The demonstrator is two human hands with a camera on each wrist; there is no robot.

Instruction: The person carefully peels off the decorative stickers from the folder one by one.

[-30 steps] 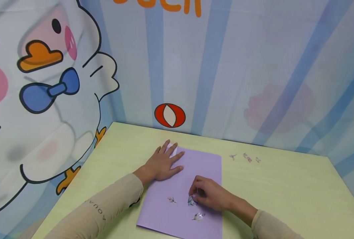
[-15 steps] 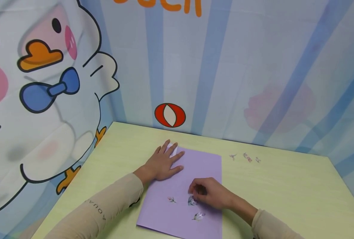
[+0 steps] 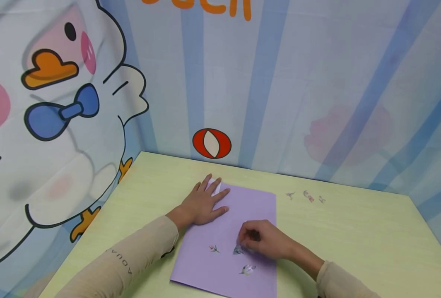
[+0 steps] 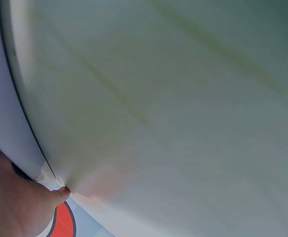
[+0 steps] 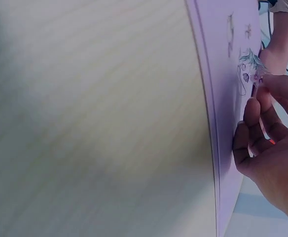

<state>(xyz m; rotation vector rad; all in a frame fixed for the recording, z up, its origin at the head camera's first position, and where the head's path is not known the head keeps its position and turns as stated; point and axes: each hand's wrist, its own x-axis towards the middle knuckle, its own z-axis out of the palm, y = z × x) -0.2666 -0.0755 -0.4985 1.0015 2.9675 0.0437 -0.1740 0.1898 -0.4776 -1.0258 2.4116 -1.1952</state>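
A purple folded sheet or booklet (image 3: 205, 269) lies on the table. My left hand (image 3: 201, 207) rests on its upper left part, fingers spread. Over its right half, my right hand (image 3: 266, 240) pinches a clear flower sticker (image 3: 237, 250) between thumb and index finger. The right wrist view shows this sticker (image 5: 252, 66) with green leaves and purple blooms, partly behind the fingertips; whether it touches the sheet I cannot tell. A small rosebud sticker (image 3: 214, 248) lies to its left. A pale flower sticker (image 3: 247, 270) lies below it on the purple surface.
Small sticker pieces (image 3: 308, 196) lie on the pale yellow table (image 3: 354, 231) beyond the sheet's upper right corner. A striped cloth backdrop (image 3: 227, 82) with a cartoon duck (image 3: 56, 165) stands along the back and left of the table.
My right hand has shifted slightly to the right, and the sticker at its fingertips has tilted or bent, showing less of its face. My left hand has stayed in place.
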